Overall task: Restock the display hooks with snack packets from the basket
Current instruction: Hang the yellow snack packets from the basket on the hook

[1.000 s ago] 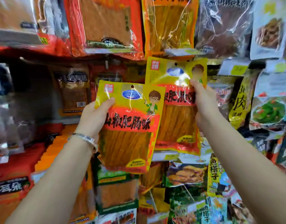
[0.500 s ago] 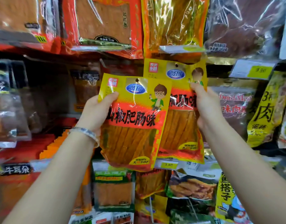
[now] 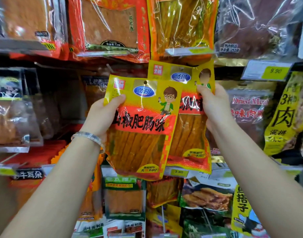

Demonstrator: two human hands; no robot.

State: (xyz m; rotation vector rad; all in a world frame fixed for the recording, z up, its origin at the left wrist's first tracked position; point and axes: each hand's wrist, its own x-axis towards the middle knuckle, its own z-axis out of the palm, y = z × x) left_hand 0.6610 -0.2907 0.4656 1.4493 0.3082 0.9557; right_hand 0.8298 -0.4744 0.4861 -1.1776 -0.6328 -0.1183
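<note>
**Step in hand: hanging.** You hold two like snack packets up before the display. Your left hand [image 3: 102, 115] pinches the front packet [image 3: 144, 131] at its 10 o'clock corner, thumb on the printed face and the other fingers hidden behind. Your right hand [image 3: 214, 107] pinches the rear packet [image 3: 188, 134] near its 2 o'clock corner, thumb likewise in front. The rear packet lies behind the front one, up towards 2 o'clock, and the front one overlaps its left part. Whether it already hangs on a hook cannot be told (its top hole is blurred by glare). The basket is out of view.

**Next move, as judged.** The front packet's hang hole [image 3: 145, 82] sits at its 12 o'clock and is free. It must be brought square to a hook tip and slid on. The hook itself is not plainly seen, so you need to find it first. The film is glossy and limp, so hold it near the top to keep the hole from folding.

**Surroundings and obstacles.**
- A large orange packet [image 3: 181, 26] hangs at 12 o'clock, its lower edge touching or just over the rear packet's top.
- A dried-meat bag [image 3: 246, 114] crowds in at 3 o'clock.
- A price label [image 3: 179, 172] sits at 6 o'clock.
</note>
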